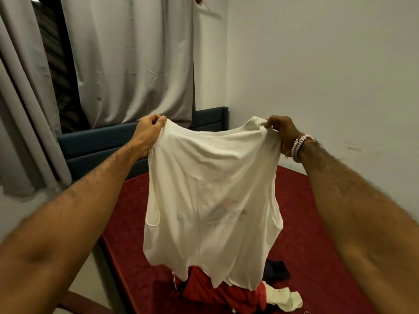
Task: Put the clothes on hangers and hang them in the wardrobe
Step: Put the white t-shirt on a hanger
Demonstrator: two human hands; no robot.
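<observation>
Holding a white sleeveless shirt (pixel 210 200) up at arm's length, a person stretches it out above a bed covered in a dark red sheet (pixel 317 223). The left hand (pixel 148 130) has its grip pinched on one shoulder strap, thumb pressed against the curled fingers; the right hand (pixel 280 132) has its grip pinched on the other strap, with beaded bracelets (pixel 299 146) around its wrist. The shirt hangs free between the two hands, its neckline sagging in a shallow curve, and a faint printed design shows through the fabric near the middle. Its lower hem dangles just over a heap of clothes on the bed: a red garment (pixel 217 291) directly beneath, a white piece (pixel 283 298) to the right of it and a dark garment (pixel 276 269) just behind. A dark blue padded headboard (pixel 95 141) stands at the far end of the bed, under grey curtains (pixel 131 60) that part at the left on a dark window. A plain pale wall (pixel 328 75) fills the right side.
</observation>
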